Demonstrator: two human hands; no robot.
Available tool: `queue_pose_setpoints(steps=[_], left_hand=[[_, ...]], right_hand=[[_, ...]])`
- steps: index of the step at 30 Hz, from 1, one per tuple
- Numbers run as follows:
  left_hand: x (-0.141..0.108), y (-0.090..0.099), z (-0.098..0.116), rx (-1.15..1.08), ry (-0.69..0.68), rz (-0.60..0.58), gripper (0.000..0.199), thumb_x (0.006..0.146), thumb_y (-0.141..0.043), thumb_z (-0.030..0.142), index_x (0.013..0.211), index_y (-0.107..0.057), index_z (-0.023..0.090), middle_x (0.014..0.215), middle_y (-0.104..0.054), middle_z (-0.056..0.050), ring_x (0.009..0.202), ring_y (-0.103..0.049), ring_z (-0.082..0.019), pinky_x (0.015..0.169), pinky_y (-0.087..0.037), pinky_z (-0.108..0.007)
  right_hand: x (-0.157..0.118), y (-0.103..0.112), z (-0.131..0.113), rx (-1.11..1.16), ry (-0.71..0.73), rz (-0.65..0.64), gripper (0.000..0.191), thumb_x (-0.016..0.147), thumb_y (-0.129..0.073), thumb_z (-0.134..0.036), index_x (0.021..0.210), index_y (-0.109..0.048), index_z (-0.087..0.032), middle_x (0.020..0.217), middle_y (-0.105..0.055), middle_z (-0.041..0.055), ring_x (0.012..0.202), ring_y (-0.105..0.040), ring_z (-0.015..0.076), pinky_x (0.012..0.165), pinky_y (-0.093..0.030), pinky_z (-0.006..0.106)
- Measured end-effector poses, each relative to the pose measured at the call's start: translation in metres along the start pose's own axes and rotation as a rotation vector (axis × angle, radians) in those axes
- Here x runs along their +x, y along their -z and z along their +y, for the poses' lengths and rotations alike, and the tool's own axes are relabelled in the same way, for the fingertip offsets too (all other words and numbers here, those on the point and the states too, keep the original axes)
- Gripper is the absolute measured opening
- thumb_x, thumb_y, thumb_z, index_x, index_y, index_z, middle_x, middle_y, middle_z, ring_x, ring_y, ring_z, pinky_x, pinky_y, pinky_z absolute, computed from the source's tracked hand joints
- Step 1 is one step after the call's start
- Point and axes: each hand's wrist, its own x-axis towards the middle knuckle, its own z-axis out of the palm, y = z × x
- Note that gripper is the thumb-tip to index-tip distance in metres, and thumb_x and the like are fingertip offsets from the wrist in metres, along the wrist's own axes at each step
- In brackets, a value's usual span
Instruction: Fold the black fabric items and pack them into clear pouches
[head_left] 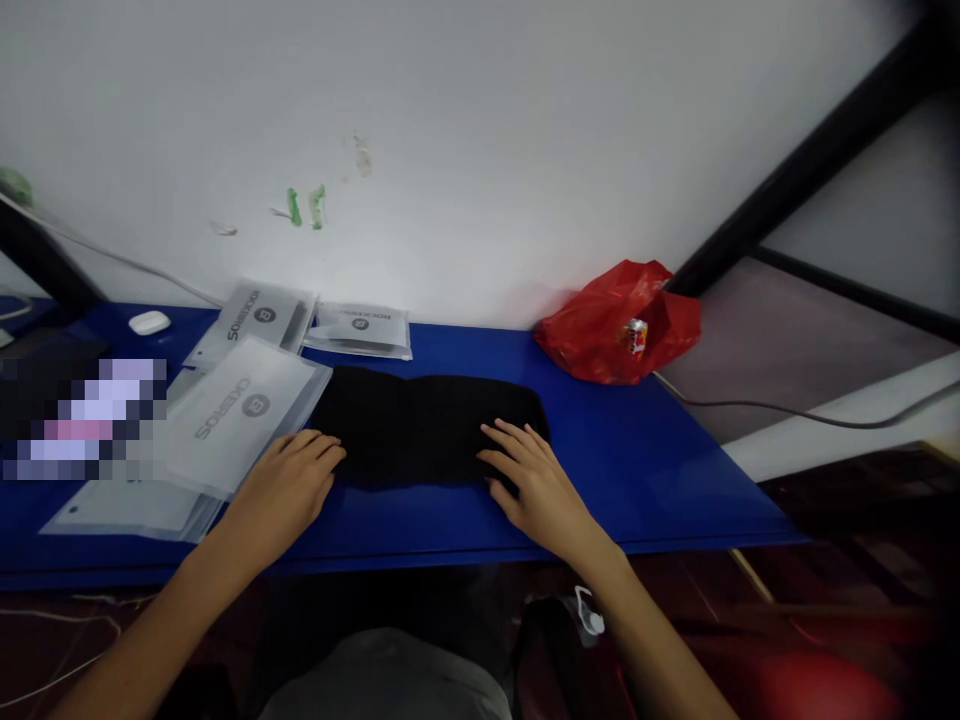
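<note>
A black piece of folded cloth (420,430) lies flat and wide on the blue table; its exact kind I cannot make out. My left hand (289,490) rests at its left end, fingers stretched out with the tips on the fabric. On the right end lies my right hand (536,485), palm down, its fingers spread over the cloth. Both hands are open. Close beside my left hand, a frosted plastic zip bag (247,405) with dark printed lettering lies on top of other similar bags, touching or nearly touching the cloth's left edge.
Another printed bag (360,330) lies near the wall. A red plastic bag (622,325) sits at the back right. On the left are a white case (150,322) and a blurred-out screen. The blue table (637,480) ends close in front of me.
</note>
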Motion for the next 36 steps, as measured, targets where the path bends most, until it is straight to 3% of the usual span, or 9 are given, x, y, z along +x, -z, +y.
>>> queue_pose_setpoints(steps=[4,9,15,18,20,22,27,33,36], left_hand=[[-0.005,0.013,0.001,-0.143,0.018,-0.058,0.030,0.087,-0.036,0.020,0.101,-0.064,0.021,0.104,-0.066,-0.005,0.101,-0.058,-0.022,0.089,-0.045,-0.038],[-0.007,0.041,-0.001,-0.300,0.077,-0.186,0.026,0.089,-0.040,0.032,0.101,-0.063,0.026,0.103,-0.066,-0.001,0.096,-0.060,-0.021,0.085,-0.047,-0.034],[0.018,0.057,-0.010,-0.379,0.191,-0.222,0.033,0.089,-0.039,0.045,0.099,-0.063,0.025,0.090,-0.068,-0.001,0.077,-0.063,-0.020,0.069,-0.049,-0.031],[0.034,0.047,-0.010,-0.276,0.268,-0.095,0.037,0.089,-0.038,0.044,0.108,-0.060,0.021,0.098,-0.067,-0.006,0.085,-0.063,-0.024,0.074,-0.050,-0.036],[0.040,0.034,-0.006,-0.139,0.299,0.062,0.041,0.090,-0.035,0.038,0.118,-0.056,0.016,0.112,-0.063,-0.011,0.103,-0.059,-0.028,0.086,-0.048,-0.041],[0.041,0.018,-0.003,-0.052,0.270,0.144,0.046,0.092,-0.030,0.035,0.127,-0.050,0.012,0.126,-0.056,-0.014,0.118,-0.050,-0.029,0.098,-0.041,-0.044],[0.038,-0.011,-0.008,-0.046,0.215,-0.068,0.059,0.094,-0.028,0.045,0.140,-0.036,0.010,0.146,-0.036,-0.015,0.134,-0.032,-0.031,0.108,-0.031,-0.047],[0.052,-0.017,-0.028,-0.093,0.242,-0.137,0.070,0.093,-0.019,0.058,0.146,-0.024,0.013,0.151,-0.026,-0.012,0.140,-0.021,-0.028,0.111,-0.026,-0.046],[0.054,-0.013,-0.035,-0.048,0.225,-0.135,0.068,0.093,-0.019,0.057,0.144,-0.028,0.013,0.151,-0.028,-0.012,0.140,-0.020,-0.028,0.111,-0.024,-0.046]], right_hand=[[-0.004,0.008,-0.002,0.083,-0.012,-0.045,0.025,0.082,-0.051,-0.014,0.102,-0.064,-0.020,0.132,-0.055,0.0084,0.132,-0.040,0.0262,0.108,-0.032,0.055],[0.000,0.037,-0.005,0.224,-0.024,-0.151,0.020,0.084,-0.052,-0.019,0.098,-0.065,-0.022,0.133,-0.055,0.0062,0.129,-0.043,0.0244,0.105,-0.038,0.050],[0.040,0.065,0.008,0.305,-0.040,-0.202,0.017,0.085,-0.052,-0.025,0.091,-0.068,-0.022,0.125,-0.060,0.0050,0.117,-0.055,0.0220,0.098,-0.047,0.041],[0.062,0.056,0.010,0.192,-0.134,-0.098,0.018,0.084,-0.054,-0.028,0.092,-0.069,-0.022,0.121,-0.063,0.0065,0.111,-0.059,0.0243,0.096,-0.048,0.044],[0.069,0.041,0.004,0.040,-0.211,0.055,0.022,0.084,-0.055,-0.025,0.100,-0.068,-0.019,0.123,-0.061,0.0100,0.116,-0.055,0.0284,0.101,-0.042,0.050],[0.068,0.024,-0.007,-0.034,-0.220,0.163,0.030,0.086,-0.050,-0.024,0.113,-0.063,-0.016,0.131,-0.055,0.0121,0.124,-0.048,0.0292,0.107,-0.034,0.052],[0.052,-0.018,-0.014,0.045,-0.135,-0.039,0.049,0.093,-0.040,-0.041,0.133,-0.047,-0.016,0.142,-0.043,0.0136,0.133,-0.038,0.0269,0.108,-0.033,0.051],[0.057,-0.031,0.031,0.047,-0.133,-0.106,0.049,0.094,-0.034,-0.040,0.136,-0.044,-0.017,0.145,-0.039,0.0104,0.137,-0.030,0.0260,0.110,-0.029,0.051],[0.059,-0.031,0.047,0.046,-0.141,-0.088,0.049,0.094,-0.035,-0.040,0.135,-0.045,-0.017,0.144,-0.041,0.0109,0.136,-0.032,0.0262,0.110,-0.029,0.050]])
